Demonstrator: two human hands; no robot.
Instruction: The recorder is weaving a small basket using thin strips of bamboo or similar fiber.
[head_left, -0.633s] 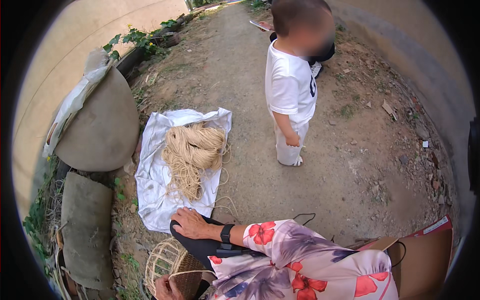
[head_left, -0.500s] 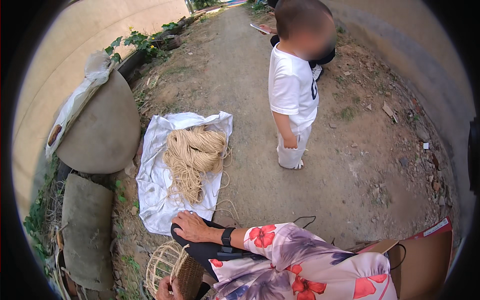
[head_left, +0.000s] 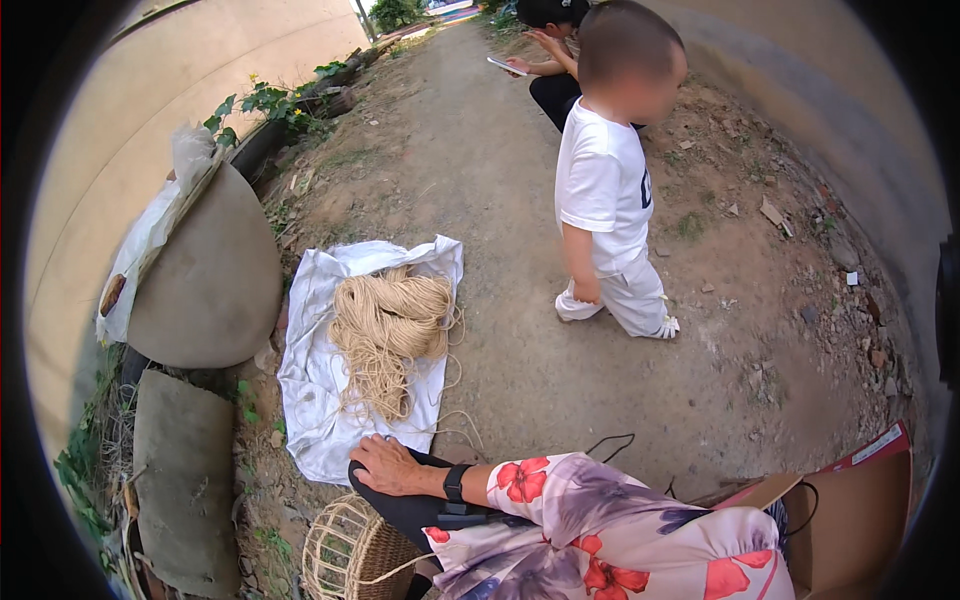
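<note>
My right hand (head_left: 388, 466) lies flat on my dark-clothed knee, fingers spread and holding nothing; a black band circles its wrist. Below the knee stands a woven basket (head_left: 385, 545) with an open lattice rim at its left. A pale strand (head_left: 400, 570) runs from its side toward the right. My left hand is out of the picture. Just beyond my right hand, a white woven-plastic sheet (head_left: 310, 400) is spread on the ground. On it rests a loose heap of beige cord (head_left: 395, 315), with several loops trailing past its right edge.
A child (head_left: 610, 190) in white stands on the dirt path (head_left: 480, 200); behind, a crouching person (head_left: 555, 80) holds a phone (head_left: 507, 67). At left are a round grey slab (head_left: 210, 270) and a curved grey piece (head_left: 185, 480). A cardboard box (head_left: 860, 520) stands at lower right.
My left hand, earlier at the basket's rim, has left the view. The basket shows tilted differently. The child has stepped to the right, and the crouching person shows more fully.
</note>
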